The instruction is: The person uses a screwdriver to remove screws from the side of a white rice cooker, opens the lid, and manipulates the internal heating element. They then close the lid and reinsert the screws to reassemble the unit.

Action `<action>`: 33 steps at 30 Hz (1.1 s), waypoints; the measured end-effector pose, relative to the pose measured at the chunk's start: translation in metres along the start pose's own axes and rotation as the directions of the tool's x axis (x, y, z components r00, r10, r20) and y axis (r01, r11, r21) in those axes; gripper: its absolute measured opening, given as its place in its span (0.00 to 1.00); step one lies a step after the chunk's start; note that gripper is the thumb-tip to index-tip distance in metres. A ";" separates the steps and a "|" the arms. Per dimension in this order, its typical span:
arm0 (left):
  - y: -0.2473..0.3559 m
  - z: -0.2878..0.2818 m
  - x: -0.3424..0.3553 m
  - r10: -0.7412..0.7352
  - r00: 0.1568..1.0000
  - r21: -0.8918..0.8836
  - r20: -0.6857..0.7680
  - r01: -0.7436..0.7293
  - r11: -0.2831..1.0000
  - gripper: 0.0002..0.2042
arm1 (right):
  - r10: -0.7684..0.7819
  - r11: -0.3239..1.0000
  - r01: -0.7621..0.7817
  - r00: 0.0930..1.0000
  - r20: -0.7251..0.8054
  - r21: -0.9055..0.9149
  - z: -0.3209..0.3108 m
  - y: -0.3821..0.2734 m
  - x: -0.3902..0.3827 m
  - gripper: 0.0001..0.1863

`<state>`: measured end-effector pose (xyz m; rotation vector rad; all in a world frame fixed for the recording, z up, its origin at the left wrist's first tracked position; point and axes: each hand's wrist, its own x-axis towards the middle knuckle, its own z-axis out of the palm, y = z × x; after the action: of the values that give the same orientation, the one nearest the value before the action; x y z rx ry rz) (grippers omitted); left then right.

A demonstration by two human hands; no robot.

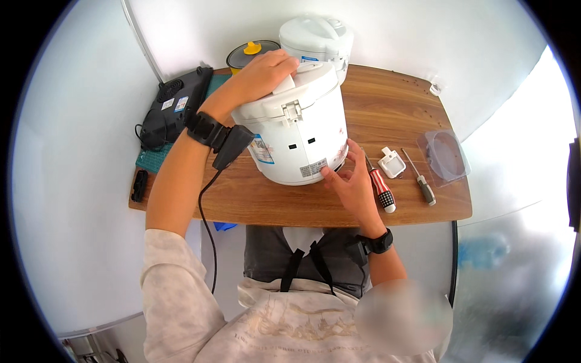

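When handled, white cooker (318, 124): probably fairly heavy, stiff-walled, a little slippery on smooth sides; front latch (292, 112) likely the most fragile part.
Best hold: probably lid handle (283, 84) beneath left hand (266, 75) for steadying, with firm support low down beside right hand (351, 181); better not to pull on the latch, just below left hand.
Left hand: draped over the lid, fingers curled; cannot tell how tightly closed on the handle.
Right hand: spread, thumb and fingers touching the lower right side.
Cooker position: on worktop (387, 115), under left hand, touching right hand.
Cooker look: white rounded drum; dark slots (311, 141) between both hands; grey label (313, 167) just left of right thumb; blue-and-white sticker (262, 149) below left hand.
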<state>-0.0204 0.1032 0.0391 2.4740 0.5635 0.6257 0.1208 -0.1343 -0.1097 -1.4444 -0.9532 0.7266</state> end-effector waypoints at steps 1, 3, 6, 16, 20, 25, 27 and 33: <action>-0.002 0.000 0.002 0.042 0.999 0.003 -0.008 -0.042 0.999 0.18 | 0.013 0.999 -0.013 1.000 0.000 0.033 0.001 -0.002 0.001 0.46; -0.006 -0.001 0.003 0.063 0.998 0.003 -0.001 -0.063 0.998 0.17 | -0.007 0.999 0.006 1.000 0.016 0.034 0.001 -0.003 0.002 0.46; -0.005 -0.004 0.004 0.027 0.999 -0.009 0.044 -0.026 1.000 0.17 | 0.011 0.999 -0.011 1.000 0.018 0.030 0.000 -0.004 0.002 0.46; -0.014 -0.013 -0.011 -0.016 0.995 0.018 0.097 0.014 1.000 0.18 | 0.111 0.935 -0.115 0.993 0.029 0.334 0.005 -0.002 -0.017 0.47; 0.008 -0.019 -0.020 -0.233 0.969 0.100 0.079 0.225 0.969 0.31 | 0.215 0.852 -0.269 0.962 0.169 0.448 -0.006 -0.012 -0.024 0.45; 0.032 -0.024 -0.030 -0.257 0.940 0.122 0.224 0.234 0.964 0.38 | 0.231 0.867 -0.336 0.925 0.302 0.368 -0.006 -0.012 -0.040 0.44; 0.036 -0.024 -0.034 -0.247 0.930 0.120 0.271 0.222 0.968 0.38 | 0.246 0.815 -0.399 0.895 0.372 0.420 -0.007 -0.011 -0.043 0.44; 0.015 -0.015 -0.050 -0.088 0.964 0.309 0.250 0.007 0.951 0.37 | 0.246 0.753 -0.467 0.854 0.459 0.464 0.008 -0.010 -0.045 0.48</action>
<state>-0.0646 0.0720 0.0431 2.7628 0.6544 0.1948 0.0907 -0.1705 -0.1055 -0.9729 -0.6411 1.4876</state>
